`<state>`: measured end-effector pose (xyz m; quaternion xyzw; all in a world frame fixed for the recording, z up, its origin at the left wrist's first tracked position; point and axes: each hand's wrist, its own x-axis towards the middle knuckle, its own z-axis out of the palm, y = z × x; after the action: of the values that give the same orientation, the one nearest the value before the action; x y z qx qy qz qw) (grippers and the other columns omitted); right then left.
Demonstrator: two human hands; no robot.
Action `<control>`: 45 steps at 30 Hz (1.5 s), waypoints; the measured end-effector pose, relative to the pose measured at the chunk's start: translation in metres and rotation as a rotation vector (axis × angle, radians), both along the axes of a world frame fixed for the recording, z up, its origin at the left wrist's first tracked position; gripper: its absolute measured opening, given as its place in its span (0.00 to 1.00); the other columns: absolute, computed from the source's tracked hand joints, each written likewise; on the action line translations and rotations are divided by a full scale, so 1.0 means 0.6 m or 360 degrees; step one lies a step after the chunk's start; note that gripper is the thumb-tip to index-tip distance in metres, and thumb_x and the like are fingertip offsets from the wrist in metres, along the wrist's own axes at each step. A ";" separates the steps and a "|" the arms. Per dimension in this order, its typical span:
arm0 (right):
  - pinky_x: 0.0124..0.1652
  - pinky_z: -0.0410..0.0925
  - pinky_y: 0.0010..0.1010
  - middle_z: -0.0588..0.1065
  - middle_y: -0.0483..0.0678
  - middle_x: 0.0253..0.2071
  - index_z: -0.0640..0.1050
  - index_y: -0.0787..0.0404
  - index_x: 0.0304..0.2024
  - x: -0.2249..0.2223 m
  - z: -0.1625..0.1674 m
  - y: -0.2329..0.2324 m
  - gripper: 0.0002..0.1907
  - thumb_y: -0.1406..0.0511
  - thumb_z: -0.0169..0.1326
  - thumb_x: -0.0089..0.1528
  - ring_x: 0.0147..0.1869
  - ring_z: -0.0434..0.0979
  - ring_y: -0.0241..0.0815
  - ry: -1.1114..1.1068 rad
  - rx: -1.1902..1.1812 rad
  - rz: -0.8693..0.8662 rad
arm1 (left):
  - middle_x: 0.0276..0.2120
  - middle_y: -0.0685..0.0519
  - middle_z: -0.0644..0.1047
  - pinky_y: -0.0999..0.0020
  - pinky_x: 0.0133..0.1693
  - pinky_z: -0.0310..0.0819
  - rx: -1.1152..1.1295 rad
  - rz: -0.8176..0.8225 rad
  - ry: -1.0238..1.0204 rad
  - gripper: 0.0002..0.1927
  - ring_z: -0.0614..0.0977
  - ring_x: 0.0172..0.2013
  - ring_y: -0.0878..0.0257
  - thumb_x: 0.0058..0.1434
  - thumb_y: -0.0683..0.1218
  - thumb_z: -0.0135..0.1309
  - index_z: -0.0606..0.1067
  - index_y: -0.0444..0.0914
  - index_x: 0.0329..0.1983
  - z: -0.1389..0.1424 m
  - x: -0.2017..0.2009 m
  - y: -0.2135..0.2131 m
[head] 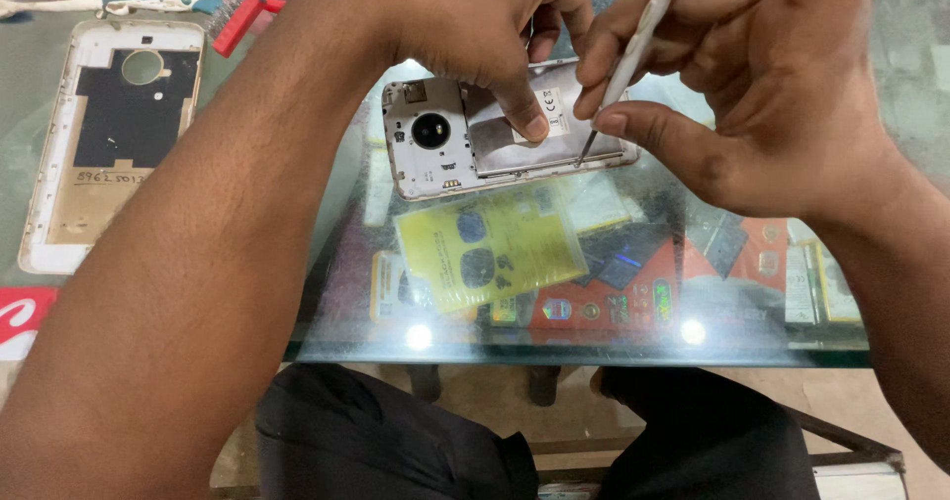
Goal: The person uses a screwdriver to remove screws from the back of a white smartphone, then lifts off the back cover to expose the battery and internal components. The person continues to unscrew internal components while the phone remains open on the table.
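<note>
Silver opened phone (445, 149) pinned by left hand (475, 25) | right hand (752, 94) grips thin white screwdriver (633, 50) | step: unscrewing; next needs steady tip.

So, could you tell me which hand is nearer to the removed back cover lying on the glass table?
Left. The left hand presses a finger on the opened phone, with the back cover off to its left. The right hand, holding a thin tool, is farther away on the phone's right.
</note>
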<state>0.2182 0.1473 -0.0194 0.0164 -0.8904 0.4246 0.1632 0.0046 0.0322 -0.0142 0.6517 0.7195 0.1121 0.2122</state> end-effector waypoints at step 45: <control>0.57 0.83 0.39 0.70 0.66 0.50 0.46 0.60 0.63 -0.004 -0.003 -0.004 0.39 0.85 0.59 0.67 0.56 0.82 0.54 0.0326 0.0415 0.0248 | 0.27 0.55 0.78 0.67 0.22 0.73 0.0038 -0.0052 -0.0108 0.37 0.80 0.23 0.64 0.37 0.52 0.77 0.78 0.41 0.53 -0.005 -0.003 0.004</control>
<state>0.2159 0.1451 -0.0213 0.1496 -0.9126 0.3130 0.2163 0.0025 0.0348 -0.0172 0.6618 0.6997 0.1393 0.2304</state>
